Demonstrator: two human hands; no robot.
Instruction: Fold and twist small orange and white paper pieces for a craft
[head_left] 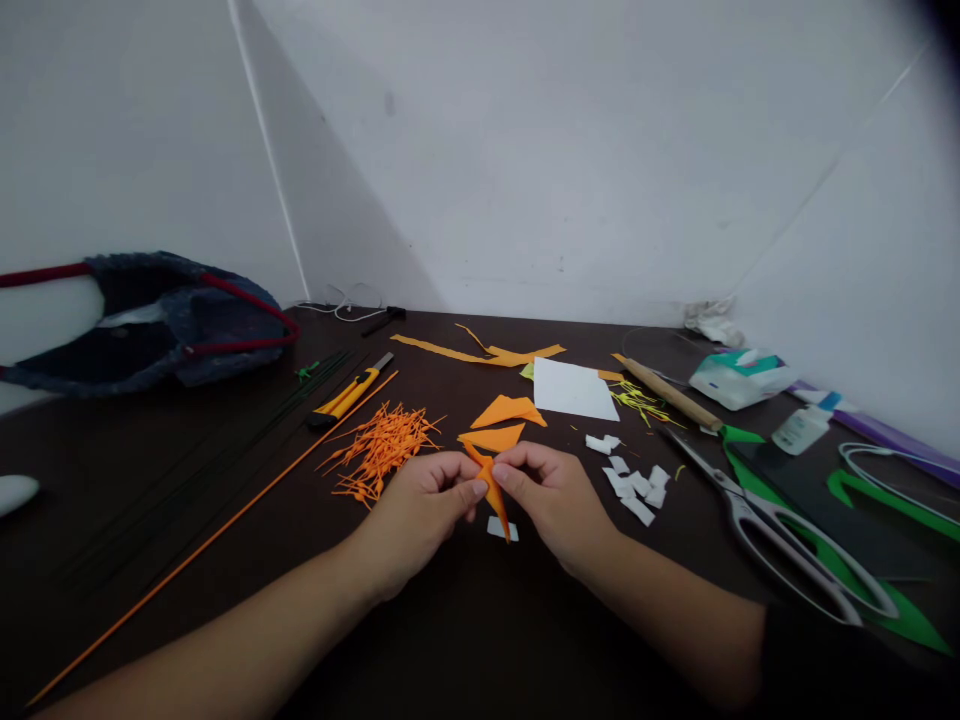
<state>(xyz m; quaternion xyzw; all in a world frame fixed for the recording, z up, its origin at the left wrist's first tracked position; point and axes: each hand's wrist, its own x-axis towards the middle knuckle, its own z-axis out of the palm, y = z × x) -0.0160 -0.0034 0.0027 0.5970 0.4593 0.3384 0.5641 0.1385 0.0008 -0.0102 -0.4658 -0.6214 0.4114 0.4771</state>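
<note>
While left hand (409, 515) and right hand (571, 505) pinch the orange strip (494, 497) (pile (384, 447) to its left), I judge shaping in hand; the next move calls for even pressure.

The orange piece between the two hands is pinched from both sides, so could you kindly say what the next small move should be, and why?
Perhaps the right hand could slide its pinch down the orange piece while the left hand steadies it: both pinch its upper part, while its narrow lower end sticks out free, overlapping a small white scrap in this view.
</note>
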